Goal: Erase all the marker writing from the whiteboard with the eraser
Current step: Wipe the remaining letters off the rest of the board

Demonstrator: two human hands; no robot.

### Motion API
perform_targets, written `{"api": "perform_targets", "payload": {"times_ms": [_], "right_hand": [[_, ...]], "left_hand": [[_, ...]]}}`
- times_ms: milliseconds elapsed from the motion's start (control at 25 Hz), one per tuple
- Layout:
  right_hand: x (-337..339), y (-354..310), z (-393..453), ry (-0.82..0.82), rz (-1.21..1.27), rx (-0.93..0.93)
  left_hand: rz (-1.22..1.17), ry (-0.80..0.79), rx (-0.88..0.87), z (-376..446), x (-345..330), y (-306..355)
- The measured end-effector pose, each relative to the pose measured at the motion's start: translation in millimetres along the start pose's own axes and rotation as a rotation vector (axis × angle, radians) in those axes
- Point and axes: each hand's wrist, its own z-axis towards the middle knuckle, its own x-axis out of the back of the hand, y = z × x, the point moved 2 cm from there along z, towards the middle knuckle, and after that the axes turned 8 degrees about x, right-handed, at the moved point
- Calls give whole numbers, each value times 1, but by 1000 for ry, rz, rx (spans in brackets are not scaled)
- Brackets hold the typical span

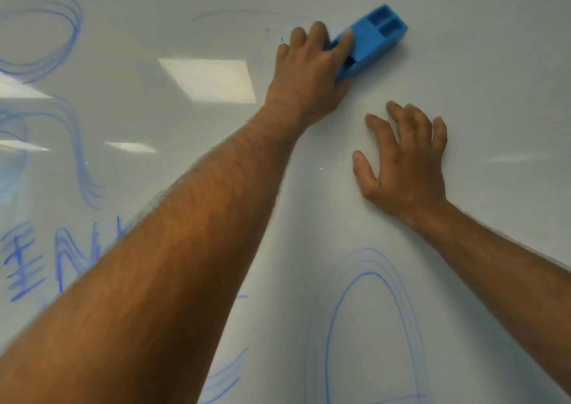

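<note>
My left hand [309, 70] grips a blue eraser [375, 40] and holds it against the whiteboard [479, 64] near the top centre. My right hand [404, 159] rests on the board just below, fingers spread. Blue marker writing remains: a loop [66, 30] at the upper left, curved strokes [82, 156] and letters [65, 255] at the left, an oval [370, 326] at the bottom centre, and short strokes [227, 376] beside my left forearm. A faint smear [244, 13] arcs left of the eraser.
Ceiling lights reflect as bright patches [210, 79] on the glossy board. The board's right part [509, 110] bears no writing.
</note>
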Motion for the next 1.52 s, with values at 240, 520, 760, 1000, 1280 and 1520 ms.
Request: {"api": "perform_targets", "payload": {"times_ms": [240,520,760,1000,1280,1520], "right_hand": [[-2,0,-2,25,-4,0],[-2,0,-2,11,2,-6],[-2,-2,-1,12,-13,-8],[-1,-3,-2,31,-36,0],[1,-3,-1,-109,-119,12],[2,-2,-2,-253,-209,5]], "left_hand": [[49,109,529,-3,25,-112],[44,173,904,-26,36,-159],[15,121,612,2,22,-102],[-67,19,247,28,4,2],[-87,4,91,38,-13,98],[-56,22,3,41,-19,130]]}}
